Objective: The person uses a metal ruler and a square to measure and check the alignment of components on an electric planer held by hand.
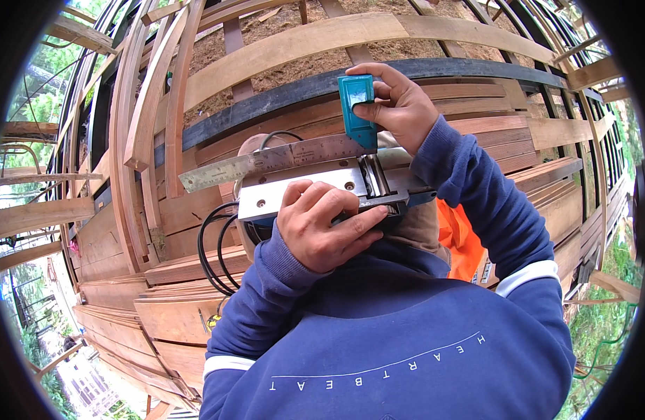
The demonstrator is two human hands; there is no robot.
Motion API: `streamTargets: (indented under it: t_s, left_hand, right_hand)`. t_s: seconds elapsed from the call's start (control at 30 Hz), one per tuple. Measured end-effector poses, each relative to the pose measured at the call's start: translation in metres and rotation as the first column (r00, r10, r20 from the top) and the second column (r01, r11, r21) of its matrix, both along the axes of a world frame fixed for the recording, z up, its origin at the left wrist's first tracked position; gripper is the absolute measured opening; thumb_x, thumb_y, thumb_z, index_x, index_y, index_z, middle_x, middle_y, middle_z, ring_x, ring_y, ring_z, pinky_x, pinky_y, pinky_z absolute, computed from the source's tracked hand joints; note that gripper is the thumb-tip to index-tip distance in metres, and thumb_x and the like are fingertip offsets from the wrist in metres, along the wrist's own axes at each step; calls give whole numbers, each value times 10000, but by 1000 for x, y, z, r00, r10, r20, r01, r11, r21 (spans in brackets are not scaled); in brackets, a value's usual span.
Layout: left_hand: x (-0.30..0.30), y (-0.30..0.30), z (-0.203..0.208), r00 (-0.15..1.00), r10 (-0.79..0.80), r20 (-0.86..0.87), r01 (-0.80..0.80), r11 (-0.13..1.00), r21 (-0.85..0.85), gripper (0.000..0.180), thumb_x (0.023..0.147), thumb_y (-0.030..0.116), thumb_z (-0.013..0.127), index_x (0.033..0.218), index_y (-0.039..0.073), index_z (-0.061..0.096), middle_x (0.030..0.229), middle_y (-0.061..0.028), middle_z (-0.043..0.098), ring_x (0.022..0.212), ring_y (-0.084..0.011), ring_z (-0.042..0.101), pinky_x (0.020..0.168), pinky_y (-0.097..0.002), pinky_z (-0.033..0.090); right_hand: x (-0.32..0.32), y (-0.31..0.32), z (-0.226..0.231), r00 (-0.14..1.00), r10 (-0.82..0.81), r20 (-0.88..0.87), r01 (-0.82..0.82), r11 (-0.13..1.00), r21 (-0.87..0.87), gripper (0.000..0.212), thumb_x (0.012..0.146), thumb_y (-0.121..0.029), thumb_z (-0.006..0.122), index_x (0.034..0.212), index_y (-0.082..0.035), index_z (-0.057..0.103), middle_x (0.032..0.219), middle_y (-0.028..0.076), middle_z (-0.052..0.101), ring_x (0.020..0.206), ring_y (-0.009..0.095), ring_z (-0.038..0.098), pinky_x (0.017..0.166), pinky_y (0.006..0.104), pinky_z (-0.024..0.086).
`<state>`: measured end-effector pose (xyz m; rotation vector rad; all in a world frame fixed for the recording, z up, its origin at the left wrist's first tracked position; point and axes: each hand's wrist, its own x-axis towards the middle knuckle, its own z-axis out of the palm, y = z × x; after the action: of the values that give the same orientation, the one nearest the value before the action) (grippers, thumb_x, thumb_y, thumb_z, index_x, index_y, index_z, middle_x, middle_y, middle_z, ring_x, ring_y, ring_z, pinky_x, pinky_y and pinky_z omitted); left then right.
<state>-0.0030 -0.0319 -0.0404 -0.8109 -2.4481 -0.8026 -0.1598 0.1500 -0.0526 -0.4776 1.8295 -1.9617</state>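
Note:
An electric hand planer [301,184] lies on my lap, its flat metal sole facing up and the cutter drum [376,175] exposed near its right end. My left hand [324,227] grips the near side of the planer with curled fingers; the index finger reaches along the edge toward the drum. In my right hand [405,105] is a try square, its teal handle [357,115] pinched between thumb and fingers. The square's steel ruler blade [266,159] stretches left along the planer's far side. Whether the blade touches the sole, I cannot tell.
Stacked boards [175,318] lie at the left, and more planks [546,189] at the right. A black cable [203,245] loops beside the planer. Wooden beams [301,45] and a dark metal bar [280,95] cross in front. Orange fabric [462,241] lies by my right arm.

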Motion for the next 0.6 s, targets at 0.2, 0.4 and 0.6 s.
streamTargets:
  t_s: [0.2, 0.4, 0.6]
  left_hand:
    - [0, 0, 1, 1000, -1, -1, 1, 1000, -3, 415, 674, 333, 889, 1075, 275, 799, 874, 66, 588, 828, -151, 593, 818, -355, 427]
    - [-1, 0, 0, 1000, 1, -2, -1, 1000, 0, 413, 673, 335, 889, 1072, 279, 799, 873, 67, 586, 827, -148, 593, 817, -356, 428]
    - [0, 0, 1, 1000, 5, 0, -5, 1000, -11, 410, 679, 332, 887, 1076, 285, 798, 884, 69, 593, 833, -147, 596, 818, -356, 430]
  right_hand:
    - [-1, 2, 0, 999, 35, 23, -36, 999, 16, 514, 944, 3, 718, 1409, -140, 553, 1107, 39, 672, 1018, 123, 630, 916, 299, 585]
    - [-1, 2, 0, 1000, 24, 18, -24, 1000, 5, 507, 938, 20, 711, 1396, -139, 564, 1096, 61, 677, 1007, 139, 646, 905, 308, 593]
    - [0, 0, -1, 1000, -6, -6, 6, 1000, -3, 498, 927, 52, 697, 1372, -141, 584, 1061, 92, 689, 980, 164, 676, 867, 322, 611]
